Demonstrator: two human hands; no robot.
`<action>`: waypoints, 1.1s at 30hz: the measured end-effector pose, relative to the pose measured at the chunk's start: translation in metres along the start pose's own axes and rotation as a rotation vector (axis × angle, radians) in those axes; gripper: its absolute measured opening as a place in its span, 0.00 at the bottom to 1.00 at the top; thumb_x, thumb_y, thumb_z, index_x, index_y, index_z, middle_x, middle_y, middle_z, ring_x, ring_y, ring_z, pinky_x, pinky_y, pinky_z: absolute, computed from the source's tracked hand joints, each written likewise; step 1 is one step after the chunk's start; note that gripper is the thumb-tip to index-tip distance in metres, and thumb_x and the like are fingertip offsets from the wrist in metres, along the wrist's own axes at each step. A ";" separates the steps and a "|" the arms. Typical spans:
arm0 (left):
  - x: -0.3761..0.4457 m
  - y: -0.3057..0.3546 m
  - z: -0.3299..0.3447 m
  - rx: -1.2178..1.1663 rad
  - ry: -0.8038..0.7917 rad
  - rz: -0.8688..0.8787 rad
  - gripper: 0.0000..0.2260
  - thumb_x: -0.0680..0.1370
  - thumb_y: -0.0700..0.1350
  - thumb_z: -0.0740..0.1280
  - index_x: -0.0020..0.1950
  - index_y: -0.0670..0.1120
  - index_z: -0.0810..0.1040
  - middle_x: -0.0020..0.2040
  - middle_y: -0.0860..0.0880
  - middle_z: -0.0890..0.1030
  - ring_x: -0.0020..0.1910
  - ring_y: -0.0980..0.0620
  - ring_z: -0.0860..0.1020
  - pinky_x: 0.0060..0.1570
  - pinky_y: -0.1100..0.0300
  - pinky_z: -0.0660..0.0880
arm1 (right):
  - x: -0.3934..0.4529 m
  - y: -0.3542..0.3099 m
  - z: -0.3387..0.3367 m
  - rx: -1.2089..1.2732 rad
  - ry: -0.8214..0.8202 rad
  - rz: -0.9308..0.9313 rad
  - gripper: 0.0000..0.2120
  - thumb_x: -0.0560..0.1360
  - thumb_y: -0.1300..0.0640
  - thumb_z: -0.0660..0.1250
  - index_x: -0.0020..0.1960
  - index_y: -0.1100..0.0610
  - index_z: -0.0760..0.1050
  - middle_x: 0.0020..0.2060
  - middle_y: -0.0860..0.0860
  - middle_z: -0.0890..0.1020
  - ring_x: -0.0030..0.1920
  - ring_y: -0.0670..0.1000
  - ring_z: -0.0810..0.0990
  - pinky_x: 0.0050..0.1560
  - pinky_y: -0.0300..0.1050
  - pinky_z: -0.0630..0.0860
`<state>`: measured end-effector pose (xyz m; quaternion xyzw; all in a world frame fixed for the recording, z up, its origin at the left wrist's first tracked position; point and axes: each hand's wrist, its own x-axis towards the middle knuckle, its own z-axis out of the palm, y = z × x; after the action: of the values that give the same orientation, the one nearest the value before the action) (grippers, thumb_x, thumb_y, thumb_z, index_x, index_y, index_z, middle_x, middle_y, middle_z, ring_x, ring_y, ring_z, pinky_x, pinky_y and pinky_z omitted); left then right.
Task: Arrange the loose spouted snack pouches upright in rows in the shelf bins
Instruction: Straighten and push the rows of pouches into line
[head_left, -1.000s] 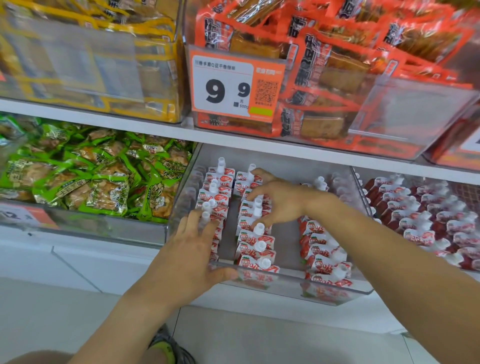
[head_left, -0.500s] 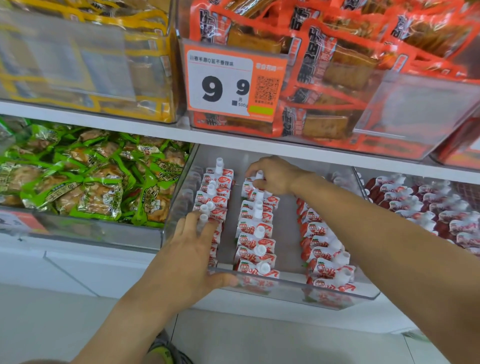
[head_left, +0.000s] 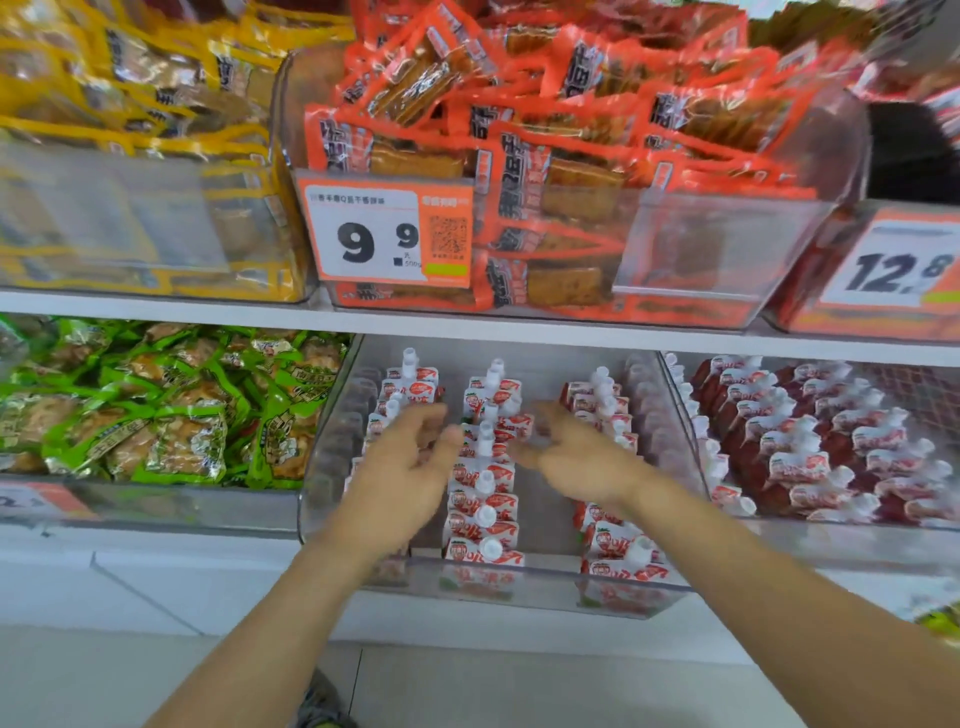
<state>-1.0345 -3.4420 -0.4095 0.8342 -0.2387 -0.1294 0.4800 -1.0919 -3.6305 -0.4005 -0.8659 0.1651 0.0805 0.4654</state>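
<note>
**Hands flank the middle row**

The spouted pouches (head_left: 485, 499) stand upright in three rows running front to back in the clear shelf bin (head_left: 332, 467). The middle row lies directly between the hands: left hand (head_left: 402, 470) over the left row, right hand (head_left: 574, 457) nearer the right row. Both are spread loosely, blurred, holding nothing.

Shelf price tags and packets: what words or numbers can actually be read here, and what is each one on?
"9.9": orange and white price tag on the clear bin of orange packets.
"12.8": price tag on the bin at the upper right, partly cut off.
Small print and QR code on the 9.9 tag: too blurred to read.
Lettering on the spouted pouches, green packets and yellow packets: too blurred to read.
</note>
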 end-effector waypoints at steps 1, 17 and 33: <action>0.011 0.001 0.010 0.002 -0.071 -0.079 0.20 0.81 0.54 0.59 0.71 0.48 0.69 0.62 0.56 0.73 0.61 0.56 0.72 0.58 0.64 0.65 | -0.006 0.001 0.008 0.075 -0.028 0.007 0.10 0.82 0.56 0.62 0.62 0.47 0.67 0.50 0.42 0.75 0.56 0.48 0.76 0.49 0.39 0.72; 0.093 0.002 0.066 -0.260 -0.092 -0.474 0.17 0.84 0.54 0.51 0.62 0.44 0.71 0.61 0.43 0.78 0.56 0.46 0.76 0.61 0.54 0.72 | 0.056 0.010 0.042 0.489 0.241 0.323 0.21 0.84 0.46 0.48 0.70 0.53 0.71 0.63 0.57 0.79 0.61 0.57 0.77 0.65 0.51 0.73; 0.129 -0.032 0.084 -0.315 -0.091 -0.464 0.16 0.82 0.54 0.51 0.59 0.49 0.74 0.54 0.39 0.82 0.53 0.41 0.80 0.57 0.45 0.77 | 0.097 0.023 0.041 0.520 0.369 0.298 0.21 0.86 0.49 0.46 0.72 0.54 0.68 0.60 0.59 0.80 0.52 0.54 0.80 0.53 0.44 0.75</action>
<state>-0.9534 -3.5580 -0.4776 0.7751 -0.0398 -0.3086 0.5499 -1.0093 -3.6284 -0.4692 -0.6846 0.3861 -0.0552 0.6158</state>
